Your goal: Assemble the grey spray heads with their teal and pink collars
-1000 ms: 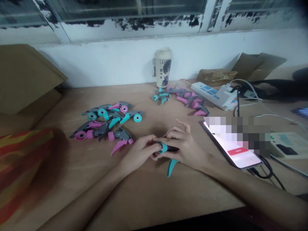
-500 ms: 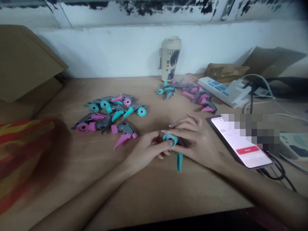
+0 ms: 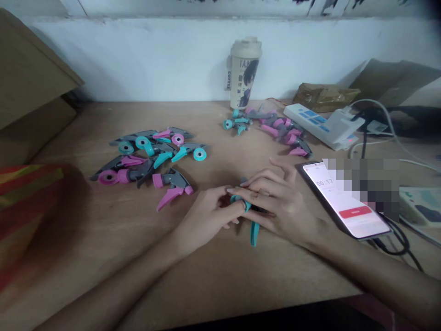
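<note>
Both my hands hold one grey and teal spray trigger head (image 3: 254, 233) above the front part of the table. Its teal trigger hangs down, and its round teal collar faces up. My left hand (image 3: 210, 211) pinches the collar, with the thumb laid over its opening. Around the grey body, largely hidden by the fingers, my right hand (image 3: 280, 200) is closed. To the left lies a loose group of pink, teal and grey spray heads; the nearest is a pink and grey spray head (image 3: 177, 180).
Farther back, more spray heads (image 3: 291, 133) lie beside a white power strip (image 3: 308, 120). A lidded coffee cup (image 3: 243, 76) stands by the wall. A lit phone (image 3: 358, 211) with cables lies on the right. Cardboard (image 3: 31, 78) and a red-yellow striped item (image 3: 27, 216) are at the left.
The spray head's collar has tilted and turned slightly in my hands, and my left thumb has shifted across it. My view has tipped down a little; the other spray heads stay put.
</note>
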Demonstrator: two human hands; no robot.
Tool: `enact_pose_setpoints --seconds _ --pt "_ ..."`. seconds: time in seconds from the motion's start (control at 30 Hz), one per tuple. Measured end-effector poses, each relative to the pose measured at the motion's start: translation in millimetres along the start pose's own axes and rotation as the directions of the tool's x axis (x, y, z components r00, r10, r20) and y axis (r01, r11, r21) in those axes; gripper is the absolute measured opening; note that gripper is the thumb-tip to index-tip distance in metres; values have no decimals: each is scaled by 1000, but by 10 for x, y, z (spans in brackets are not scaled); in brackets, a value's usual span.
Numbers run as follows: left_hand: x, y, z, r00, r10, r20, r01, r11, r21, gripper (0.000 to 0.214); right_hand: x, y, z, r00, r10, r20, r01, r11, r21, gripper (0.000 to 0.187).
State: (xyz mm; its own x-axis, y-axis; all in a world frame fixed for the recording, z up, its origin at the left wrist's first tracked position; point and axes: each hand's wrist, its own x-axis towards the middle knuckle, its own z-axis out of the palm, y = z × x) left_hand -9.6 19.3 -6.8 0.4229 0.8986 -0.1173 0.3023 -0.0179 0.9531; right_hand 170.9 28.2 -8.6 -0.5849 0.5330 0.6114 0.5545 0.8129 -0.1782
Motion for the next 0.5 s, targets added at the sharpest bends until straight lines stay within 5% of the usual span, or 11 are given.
enact_pose_setpoints --seconds 0.3,0.5 --pt "-44 73 -3 988 90 -125 -35 922 386 17 9 22 26 997 25 66 -20 998 -64 24" --pt "-21 26 -1 990 124 -66 -107 969 225 19 31 -4 12 998 58 -7 -59 998 -37 21"
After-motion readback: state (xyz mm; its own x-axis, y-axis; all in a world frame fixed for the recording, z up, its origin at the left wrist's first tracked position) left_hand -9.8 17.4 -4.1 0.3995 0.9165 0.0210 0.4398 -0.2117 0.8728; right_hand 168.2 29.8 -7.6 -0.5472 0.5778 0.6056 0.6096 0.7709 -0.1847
